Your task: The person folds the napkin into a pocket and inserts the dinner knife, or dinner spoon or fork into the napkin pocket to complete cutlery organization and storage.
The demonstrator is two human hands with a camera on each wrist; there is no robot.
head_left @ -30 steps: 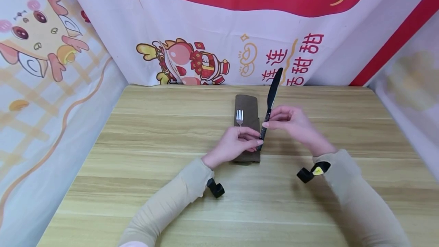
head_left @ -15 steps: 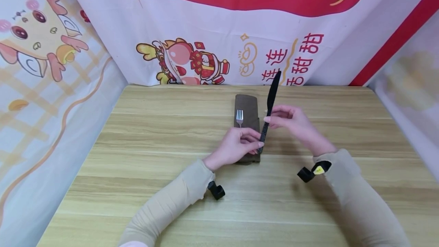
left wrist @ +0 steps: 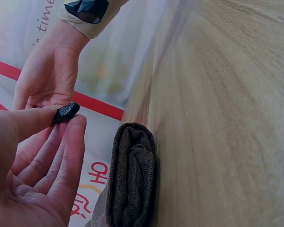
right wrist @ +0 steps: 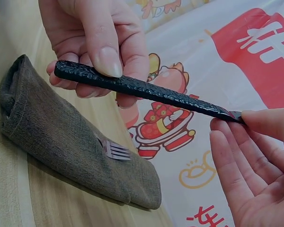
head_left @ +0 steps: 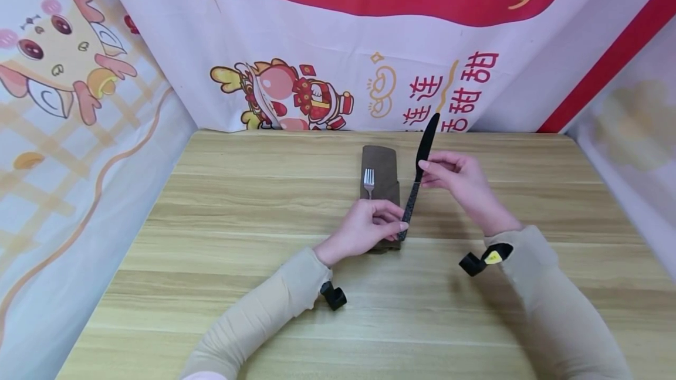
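Observation:
A black table knife (head_left: 416, 192) with a textured handle is held between both hands, raised over the right side of a folded brown cloth napkin (head_left: 379, 160). My left hand (head_left: 364, 227) pinches the handle's end between thumb and fingers. Higher up, my right hand (head_left: 458, 180) pinches the knife around the lower blade, the tip pointing away toward the back. In the right wrist view the knife handle (right wrist: 146, 90) spans from one hand to the other. A silver fork (head_left: 369, 179) shows its tines against the napkin; the left hand hides the napkin's middle in the head view.
The napkin lies on a wooden table (head_left: 237, 192), its layered rolled end (left wrist: 131, 175) visible in the left wrist view. A printed fabric curtain (head_left: 369, 34) hangs behind the table's back edge, with another printed cloth (head_left: 68, 192) at the left side.
My right hand has slid up the knife from the handle to the lower blade, moving slightly right and away. The left hand has lowered slightly with the handle end; napkin and fork stay put.

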